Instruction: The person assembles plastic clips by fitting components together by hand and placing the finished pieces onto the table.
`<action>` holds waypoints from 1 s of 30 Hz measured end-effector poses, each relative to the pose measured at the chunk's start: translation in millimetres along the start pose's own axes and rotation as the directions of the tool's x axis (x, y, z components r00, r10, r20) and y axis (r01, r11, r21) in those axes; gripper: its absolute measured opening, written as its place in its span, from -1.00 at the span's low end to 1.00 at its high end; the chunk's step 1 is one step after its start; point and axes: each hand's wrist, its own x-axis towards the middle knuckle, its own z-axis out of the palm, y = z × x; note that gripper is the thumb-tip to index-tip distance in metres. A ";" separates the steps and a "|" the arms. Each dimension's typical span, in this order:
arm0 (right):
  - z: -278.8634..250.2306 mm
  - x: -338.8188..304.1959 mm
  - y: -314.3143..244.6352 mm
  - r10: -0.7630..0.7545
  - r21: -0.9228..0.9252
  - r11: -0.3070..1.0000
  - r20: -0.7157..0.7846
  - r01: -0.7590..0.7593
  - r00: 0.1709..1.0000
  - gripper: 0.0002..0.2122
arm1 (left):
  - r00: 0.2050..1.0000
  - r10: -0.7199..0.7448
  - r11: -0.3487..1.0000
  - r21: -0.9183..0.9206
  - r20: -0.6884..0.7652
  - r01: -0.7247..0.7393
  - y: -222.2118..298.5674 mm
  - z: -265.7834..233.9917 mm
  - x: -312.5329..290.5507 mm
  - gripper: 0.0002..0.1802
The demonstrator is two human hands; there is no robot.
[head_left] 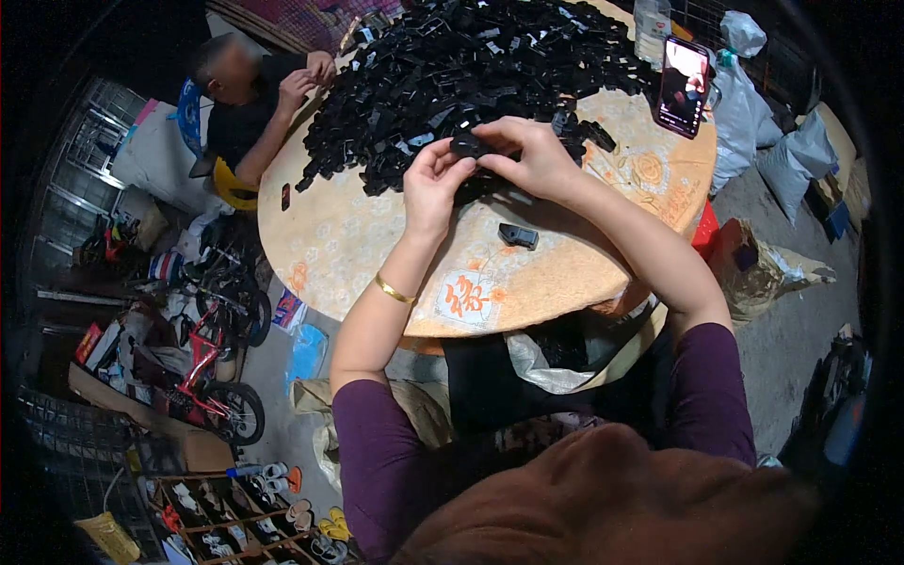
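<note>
Between the fingertips of both hands, just in front of a large heap, is a small black plastic part (466, 145). My left hand (434, 185), with a gold bangle on its wrist, pinches it from the left. From the right, my right hand (530, 158) grips it with thumb and fingers; what exactly the part is cannot be made out. The heap of black plastic parts (461, 71) spreads over the far side of the round table (348, 254). One separate black piece (518, 236) lies on the tablecloth nearer to me, below my hands.
A phone (683, 87) stands upright at the table's right edge, beside a clear plastic container (652, 33). Another person (245, 113) sits at the far left, hands near the heap. White sacks (744, 122) stand on the right; a red bicycle (202, 358) and shoe rack (235, 518) are left.
</note>
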 end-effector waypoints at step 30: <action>-87.0 31.4 119.0 0.344 -0.633 0.704 -0.091 -0.321 0.934 -0.70 | 0.866 0.171 0.520 0.703 0.471 -0.485 3.4 22.2 -3.0 -0.77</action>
